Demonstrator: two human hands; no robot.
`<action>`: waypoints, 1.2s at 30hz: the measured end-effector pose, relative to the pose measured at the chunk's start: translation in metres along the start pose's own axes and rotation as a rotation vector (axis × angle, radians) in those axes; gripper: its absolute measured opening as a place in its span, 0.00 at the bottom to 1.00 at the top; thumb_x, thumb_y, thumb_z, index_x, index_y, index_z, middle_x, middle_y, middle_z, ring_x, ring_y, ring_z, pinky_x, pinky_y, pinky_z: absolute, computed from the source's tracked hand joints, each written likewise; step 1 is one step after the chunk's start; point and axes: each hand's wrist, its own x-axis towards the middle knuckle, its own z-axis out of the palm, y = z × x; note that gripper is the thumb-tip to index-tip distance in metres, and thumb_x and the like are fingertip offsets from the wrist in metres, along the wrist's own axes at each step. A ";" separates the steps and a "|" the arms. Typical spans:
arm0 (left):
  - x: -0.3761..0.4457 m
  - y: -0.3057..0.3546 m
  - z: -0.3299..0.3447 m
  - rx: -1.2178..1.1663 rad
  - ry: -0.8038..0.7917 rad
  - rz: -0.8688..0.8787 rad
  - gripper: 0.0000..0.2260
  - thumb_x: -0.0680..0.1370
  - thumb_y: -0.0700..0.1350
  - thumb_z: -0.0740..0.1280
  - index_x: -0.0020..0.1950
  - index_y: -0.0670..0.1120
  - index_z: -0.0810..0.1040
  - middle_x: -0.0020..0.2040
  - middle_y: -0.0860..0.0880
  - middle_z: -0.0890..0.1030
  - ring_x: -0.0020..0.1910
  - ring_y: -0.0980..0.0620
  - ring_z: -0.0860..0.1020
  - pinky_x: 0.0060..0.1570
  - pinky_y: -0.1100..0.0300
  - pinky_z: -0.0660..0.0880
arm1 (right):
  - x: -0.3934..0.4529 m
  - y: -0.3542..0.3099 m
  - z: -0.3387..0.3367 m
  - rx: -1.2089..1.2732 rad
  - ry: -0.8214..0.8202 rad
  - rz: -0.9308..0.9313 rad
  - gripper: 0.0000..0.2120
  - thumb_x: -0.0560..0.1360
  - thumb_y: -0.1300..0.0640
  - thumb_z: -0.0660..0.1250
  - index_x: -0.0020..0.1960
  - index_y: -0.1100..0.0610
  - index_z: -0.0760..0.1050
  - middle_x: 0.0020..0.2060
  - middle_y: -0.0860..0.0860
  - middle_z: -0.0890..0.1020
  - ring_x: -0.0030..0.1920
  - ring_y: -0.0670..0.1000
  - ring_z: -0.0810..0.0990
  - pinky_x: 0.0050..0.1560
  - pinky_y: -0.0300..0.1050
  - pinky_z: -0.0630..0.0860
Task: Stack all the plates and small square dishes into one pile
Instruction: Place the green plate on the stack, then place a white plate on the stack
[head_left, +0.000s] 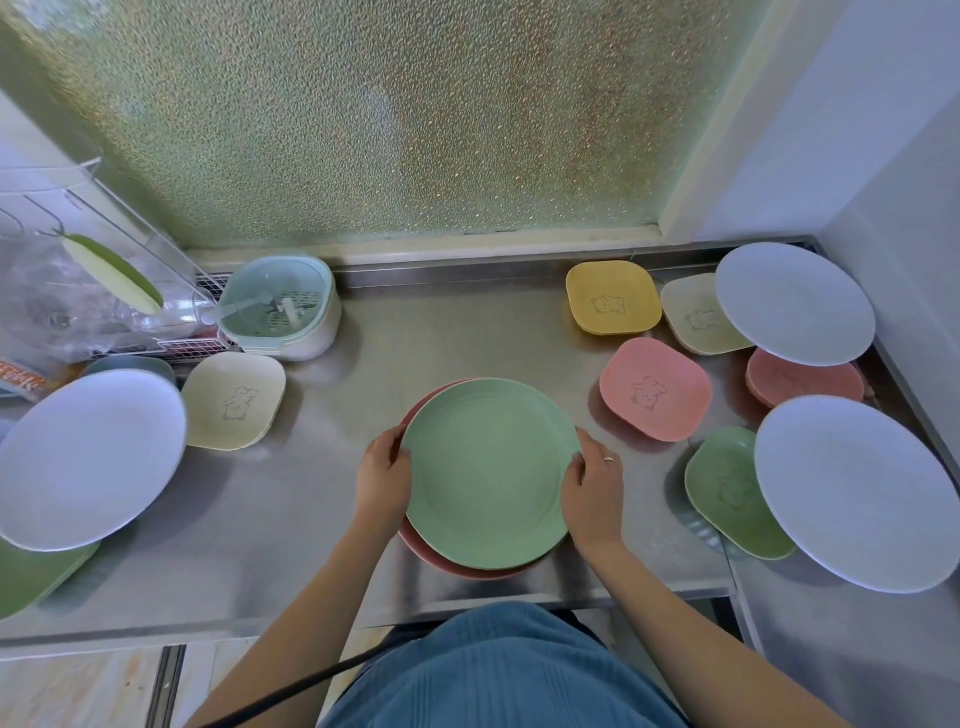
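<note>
A green round plate (491, 475) is being held at its two sides over a pink round plate (441, 558) at the near middle of a steel counter (311, 499). The left rim is being grasped by the left hand (383, 475), fingers curled at the edge, and the right rim is being grasped by the right hand (592, 486), a ring showing on one finger. Whether the green plate is being rested fully on the pink one cannot be told; the pink rim is being left exposed at the left and near sides.

To the right, a pink square dish (655, 396) is being kept just beyond the hands, with a yellow square dish (613, 304) and a beige square dish (698, 317) farther back. A white plate (795, 304) at the far right is being propped partly over the beige dish and over a second pink dish (802, 379). A green square dish (727, 491) is being overlapped by another white plate (857, 493) at the near right.

On the left, a cream square dish (234, 402) is being flanked by a third white plate (85, 460), beneath which a green dish (31, 577) is being partly hidden. A pale green drainer basket (283, 309) is being kept at the far left beside a wire rack (104, 291).
</note>
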 end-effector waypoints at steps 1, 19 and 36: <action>0.000 0.001 0.000 -0.004 -0.002 0.007 0.18 0.75 0.37 0.58 0.63 0.46 0.76 0.60 0.46 0.79 0.60 0.45 0.75 0.63 0.46 0.72 | 0.000 0.000 0.000 -0.007 -0.002 -0.003 0.19 0.78 0.66 0.56 0.68 0.58 0.69 0.61 0.56 0.76 0.63 0.55 0.68 0.59 0.41 0.64; -0.012 0.008 0.005 0.126 0.123 0.147 0.22 0.75 0.30 0.54 0.68 0.41 0.71 0.65 0.41 0.74 0.63 0.42 0.72 0.61 0.56 0.66 | 0.004 -0.002 0.001 -0.092 -0.034 -0.002 0.19 0.79 0.59 0.56 0.69 0.55 0.68 0.61 0.56 0.76 0.65 0.56 0.68 0.65 0.53 0.65; -0.026 0.087 0.120 0.582 -0.164 0.580 0.20 0.74 0.35 0.58 0.66 0.46 0.70 0.66 0.47 0.72 0.68 0.47 0.68 0.72 0.49 0.56 | 0.009 0.107 -0.143 -0.540 0.208 0.441 0.24 0.78 0.65 0.56 0.72 0.51 0.63 0.73 0.47 0.65 0.75 0.51 0.57 0.73 0.56 0.49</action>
